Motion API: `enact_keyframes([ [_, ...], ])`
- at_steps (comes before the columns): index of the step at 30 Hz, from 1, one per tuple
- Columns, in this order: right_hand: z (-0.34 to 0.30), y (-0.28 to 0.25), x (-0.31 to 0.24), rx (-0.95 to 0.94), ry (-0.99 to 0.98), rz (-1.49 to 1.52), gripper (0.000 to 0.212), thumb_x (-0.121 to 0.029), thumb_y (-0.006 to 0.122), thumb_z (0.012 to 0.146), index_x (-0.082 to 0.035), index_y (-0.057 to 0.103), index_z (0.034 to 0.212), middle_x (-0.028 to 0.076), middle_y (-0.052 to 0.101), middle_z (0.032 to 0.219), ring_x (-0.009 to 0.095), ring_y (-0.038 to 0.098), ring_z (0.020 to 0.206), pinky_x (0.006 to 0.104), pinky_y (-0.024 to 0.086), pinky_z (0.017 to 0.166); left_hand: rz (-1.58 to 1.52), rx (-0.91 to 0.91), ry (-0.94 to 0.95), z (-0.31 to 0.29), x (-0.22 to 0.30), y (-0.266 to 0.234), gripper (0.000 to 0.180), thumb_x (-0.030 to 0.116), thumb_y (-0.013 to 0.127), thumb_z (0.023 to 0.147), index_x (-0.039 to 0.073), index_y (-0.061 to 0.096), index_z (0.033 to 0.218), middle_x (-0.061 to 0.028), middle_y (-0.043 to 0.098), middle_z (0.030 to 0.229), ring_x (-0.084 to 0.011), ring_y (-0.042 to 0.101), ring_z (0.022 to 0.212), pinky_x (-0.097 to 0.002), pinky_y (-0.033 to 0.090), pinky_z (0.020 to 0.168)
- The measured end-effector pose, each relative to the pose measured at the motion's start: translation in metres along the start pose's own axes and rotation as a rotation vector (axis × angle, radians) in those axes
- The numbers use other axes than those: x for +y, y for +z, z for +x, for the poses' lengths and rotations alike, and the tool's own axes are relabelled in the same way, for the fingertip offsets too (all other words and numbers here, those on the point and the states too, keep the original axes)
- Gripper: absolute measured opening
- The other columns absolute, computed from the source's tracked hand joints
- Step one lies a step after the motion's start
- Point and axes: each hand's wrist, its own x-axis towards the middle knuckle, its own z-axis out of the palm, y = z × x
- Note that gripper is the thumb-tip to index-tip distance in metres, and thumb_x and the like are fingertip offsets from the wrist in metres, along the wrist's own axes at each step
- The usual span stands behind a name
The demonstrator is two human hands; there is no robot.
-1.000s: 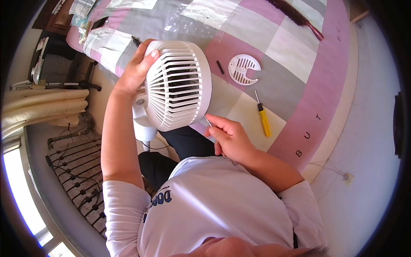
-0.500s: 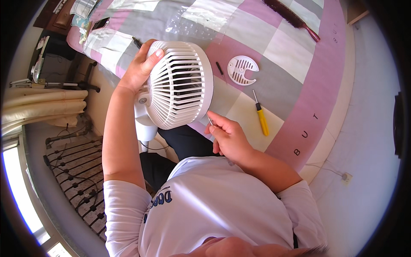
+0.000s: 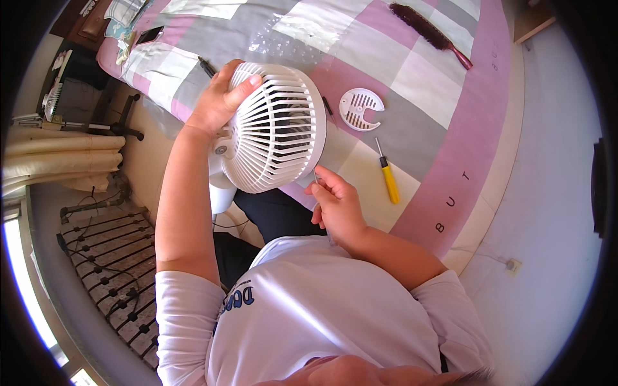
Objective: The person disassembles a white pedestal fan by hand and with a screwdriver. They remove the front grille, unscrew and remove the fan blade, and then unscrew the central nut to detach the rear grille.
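A white desk fan (image 3: 273, 128) with a slatted round grille is held up over the edge of a bed. My left hand (image 3: 219, 100) grips the fan's upper rim, fingers curled over the grille. My right hand (image 3: 335, 206) sits at the fan's lower rim, fingers pinched on a thin grey tool whose tip touches the grille edge. On the quilt lie a small round white slotted cover (image 3: 360, 108) and a yellow-handled screwdriver (image 3: 388, 177), both apart from my hands.
The bed has a pink, grey and white patchwork quilt (image 3: 418, 71). A dark brush with a red handle (image 3: 428, 32) lies at its far side. A phone (image 3: 149, 33) rests near the pillow end. Left on the floor stand a wire rack (image 3: 96, 257) and cables.
The fan has tilted and shifted slightly right in my left hand. My right hand has stayed at its lower rim.
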Motion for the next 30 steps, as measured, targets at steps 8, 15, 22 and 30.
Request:
enact_keyframes([
  [8, 0.012, -0.015, 0.0, -0.111, -0.098, -0.146, 0.044, -0.005, 0.044, 0.099, -0.006, 0.046, 0.143, 0.009, 0.063, 0.097, 0.01, 0.05, 0.046, 0.0237, 0.045, 0.044, -0.059, -0.005, 0.014, -0.001, -0.002, 0.0, 0.108, 0.073, 0.068, 0.068, 0.004, 0.04, 0.146, -0.0253, 0.042, 0.143, -0.0366, 0.044, 0.133, -0.0438, 0.037, 0.109],
  [15, 0.015, -0.017, -0.005, -0.095, 0.104, 0.104, 0.044, -0.005, 0.044, 0.098, -0.009, 0.047, 0.142, 0.008, 0.062, 0.093, 0.01, 0.049, 0.046, 0.0242, 0.043, 0.042, 0.071, 0.029, 0.02, -0.004, 0.005, 0.007, 0.108, 0.075, 0.066, 0.069, 0.006, 0.038, 0.147, -0.0251, 0.039, 0.144, -0.0375, 0.042, 0.134, -0.0451, 0.037, 0.109],
  [22, 0.03, -0.031, 0.018, -0.14, -0.113, -0.112, 0.043, -0.006, 0.046, 0.097, -0.007, 0.049, 0.14, 0.007, 0.061, 0.091, 0.011, 0.049, 0.045, 0.0254, 0.04, 0.039, 0.167, 0.036, 0.045, 0.0, 0.007, 0.008, 0.106, 0.073, 0.067, 0.069, 0.006, 0.039, 0.147, -0.025, 0.038, 0.144, -0.038, 0.043, 0.133, -0.0461, 0.038, 0.108],
  [30, 0.032, -0.037, 0.001, -0.158, -0.009, -0.189, 0.041, -0.006, 0.047, 0.096, -0.008, 0.049, 0.137, 0.005, 0.062, 0.09, 0.008, 0.046, 0.047, 0.0233, 0.04, 0.044, 0.12, 0.036, 0.031, -0.004, 0.013, 0.011, 0.105, 0.072, 0.067, 0.07, 0.006, 0.039, 0.146, -0.0248, 0.037, 0.144, -0.0376, 0.042, 0.133, -0.0465, 0.038, 0.108],
])
